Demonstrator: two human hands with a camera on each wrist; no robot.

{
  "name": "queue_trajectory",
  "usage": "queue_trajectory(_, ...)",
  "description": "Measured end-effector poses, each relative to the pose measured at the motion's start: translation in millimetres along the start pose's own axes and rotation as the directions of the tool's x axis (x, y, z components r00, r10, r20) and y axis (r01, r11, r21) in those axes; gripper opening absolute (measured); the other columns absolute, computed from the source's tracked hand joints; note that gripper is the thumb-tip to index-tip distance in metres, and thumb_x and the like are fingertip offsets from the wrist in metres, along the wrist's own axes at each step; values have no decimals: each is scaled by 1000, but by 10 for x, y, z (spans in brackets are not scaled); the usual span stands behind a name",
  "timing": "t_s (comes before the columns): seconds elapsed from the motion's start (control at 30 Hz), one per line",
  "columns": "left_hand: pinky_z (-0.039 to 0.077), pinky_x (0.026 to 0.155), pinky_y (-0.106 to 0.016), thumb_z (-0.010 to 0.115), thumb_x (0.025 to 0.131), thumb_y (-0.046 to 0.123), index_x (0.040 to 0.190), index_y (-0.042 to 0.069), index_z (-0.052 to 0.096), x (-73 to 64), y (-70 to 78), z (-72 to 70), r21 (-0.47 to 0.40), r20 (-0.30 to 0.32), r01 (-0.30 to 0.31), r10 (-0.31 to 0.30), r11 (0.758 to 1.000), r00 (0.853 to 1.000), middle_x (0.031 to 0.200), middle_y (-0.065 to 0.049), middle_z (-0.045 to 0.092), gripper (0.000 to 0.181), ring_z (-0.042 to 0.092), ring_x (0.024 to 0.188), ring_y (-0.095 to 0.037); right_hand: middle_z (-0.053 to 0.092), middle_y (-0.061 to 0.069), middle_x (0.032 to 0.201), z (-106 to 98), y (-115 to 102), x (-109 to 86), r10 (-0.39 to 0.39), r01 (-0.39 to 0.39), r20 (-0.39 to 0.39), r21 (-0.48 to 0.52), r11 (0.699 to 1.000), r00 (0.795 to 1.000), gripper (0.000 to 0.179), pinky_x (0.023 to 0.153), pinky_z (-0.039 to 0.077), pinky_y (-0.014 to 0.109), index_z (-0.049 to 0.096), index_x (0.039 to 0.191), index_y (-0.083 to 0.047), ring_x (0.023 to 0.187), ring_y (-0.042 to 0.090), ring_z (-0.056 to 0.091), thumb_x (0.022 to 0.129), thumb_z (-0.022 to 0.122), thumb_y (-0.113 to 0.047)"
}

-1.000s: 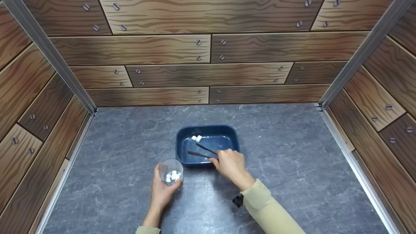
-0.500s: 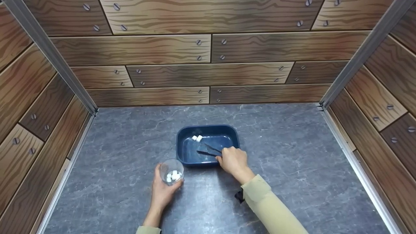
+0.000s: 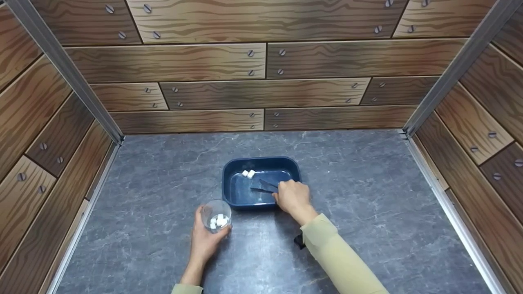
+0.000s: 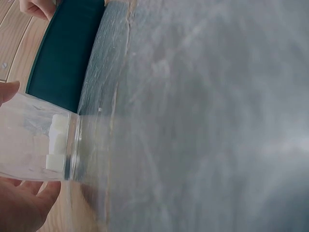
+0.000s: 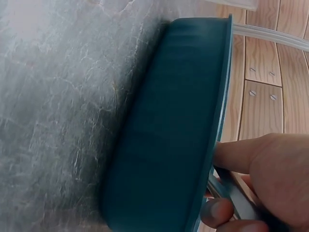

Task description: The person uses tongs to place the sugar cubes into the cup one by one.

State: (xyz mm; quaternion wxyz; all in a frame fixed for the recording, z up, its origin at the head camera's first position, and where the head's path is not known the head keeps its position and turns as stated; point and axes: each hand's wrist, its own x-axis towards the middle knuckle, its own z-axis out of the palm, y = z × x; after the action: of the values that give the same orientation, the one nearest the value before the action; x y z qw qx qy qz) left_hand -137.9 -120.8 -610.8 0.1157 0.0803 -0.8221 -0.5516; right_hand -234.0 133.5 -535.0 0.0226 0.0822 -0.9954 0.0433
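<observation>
My left hand grips a clear plastic cup, thumb on one side and fingers on the other. Several small white cubes lie at the cup's bottom, also visible through its wall in the left wrist view. A dark blue rectangular tray stands just beyond. Inside it, two more white cubes sit side by side near the far left corner. Over the tray's right front part, my right hand holds dark tongs, their arms spread with nothing between the tips. In the right wrist view, the tray wall hides the tong tips.
Grey marble-patterned tabletop surrounds the tray. Wood-print panels close off the back and both sides, with metal rails along the corners and side edges. A dark band shows at the right sleeve.
My right hand has shifted right with the tongs, so their tips are farther from the two cubes in the tray. The left hand and cup have stayed in place.
</observation>
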Motion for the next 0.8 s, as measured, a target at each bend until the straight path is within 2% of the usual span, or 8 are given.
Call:
queue_trajectory(0.47, 39, 100, -57, 91, 67, 20, 145, 2, 34, 0, -5, -2, -4, 4, 17, -17, 1000, 1000, 137, -29, 48, 98, 47, 125, -44, 69, 12, 75, 71, -78, 99, -49, 49, -28, -29, 998, 998, 31, 53, 52, 49, 72, 77, -6, 65, 34, 65, 86, 73, -35)
queue_trajectory(0.8, 40, 100, -56, 91, 67, 18, 144, 1, 35, -1, -8, 6, -10, -2, -7, 7, 1000, 1000, 137, -29, 48, 97, 48, 124, -44, 69, 12, 74, 95, -102, 142, -84, 83, -59, -20, 996, 995, 29, 52, 52, 49, 71, 72, -7, 63, 34, 66, 87, 73, -32)
